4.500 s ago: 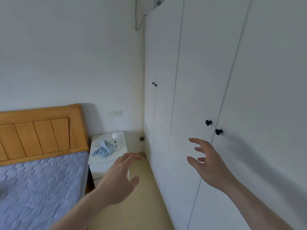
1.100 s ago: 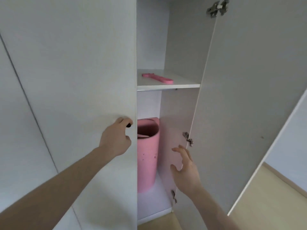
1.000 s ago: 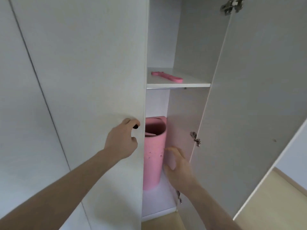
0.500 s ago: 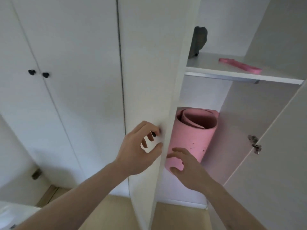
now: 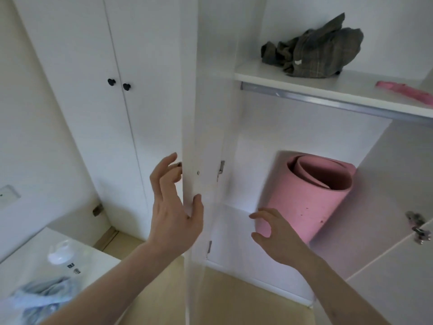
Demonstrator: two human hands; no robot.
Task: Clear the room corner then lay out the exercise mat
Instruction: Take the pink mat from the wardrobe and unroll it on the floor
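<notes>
Left of the wardrobe door, low in the view, stood a white table with a crumpled blue cloth and a small white bottle on it. These things looked untouched, so I judged that the clearing of the corner was not yet finished, or at least the view did not show it finished.

At the edge of the door was the left hand. Its fingers were spread and lightly bent, the thumb lay against the near edge of the door, and the other fingertips were close to the far face by the dark knob; it held the door loosely between thumb and fingers rather than gripping it hard. The door stood open and edge-on to the camera.

Right of the door, inside the wardrobe, the right hand was open, with thumb and forefinger curved toward each other and nothing between them. It was just beside the lower part of the exercise mat, and I could not tell whether it touched it.

The pink mat stood rolled up and leaning in the lower compartment, below the shelf. On that shelf lay a dark crumpled garment and, further right, a pink strap.

So the wardrobe was opened and the mat found; taking it out, carrying it to the corner and unrolling it all remained.
</notes>
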